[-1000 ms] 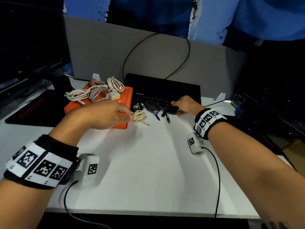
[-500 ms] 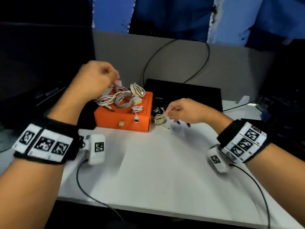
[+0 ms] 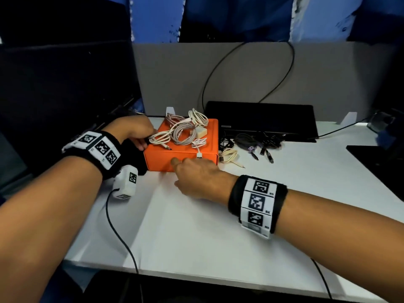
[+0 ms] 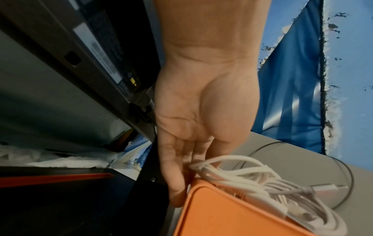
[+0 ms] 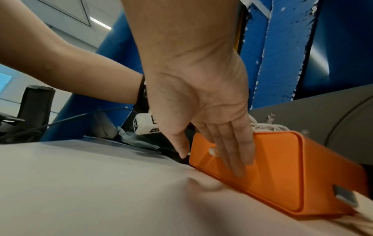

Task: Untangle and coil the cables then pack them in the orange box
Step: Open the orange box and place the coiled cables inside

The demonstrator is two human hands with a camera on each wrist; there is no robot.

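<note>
The orange box (image 3: 160,159) stands shut on the white table (image 3: 207,226), with several white and pink cables (image 3: 185,133) piled loosely on its lid. My left hand (image 3: 142,142) lies against the box's left side, its straight fingers (image 4: 177,183) touching the corner beside a white cable loop (image 4: 242,172). My right hand (image 3: 178,171) presses flat on the front wall of the box (image 5: 282,167), fingers (image 5: 232,156) straight and thumb toward the table. Neither hand holds a cable. A beige coil (image 3: 228,155) and dark cables (image 3: 247,141) lie on the table right of the box.
A black flat device (image 3: 262,119) sits behind the box against a grey partition (image 3: 240,73). A dark case with an orange stripe (image 4: 50,180) lies left of the box. Another black object (image 3: 378,156) is at the far right. Wrist-camera cords (image 3: 122,232) trail over the front edge.
My left hand dropped from above the box to its left side. My right hand moved left from the loose cables to the box's front wall.
</note>
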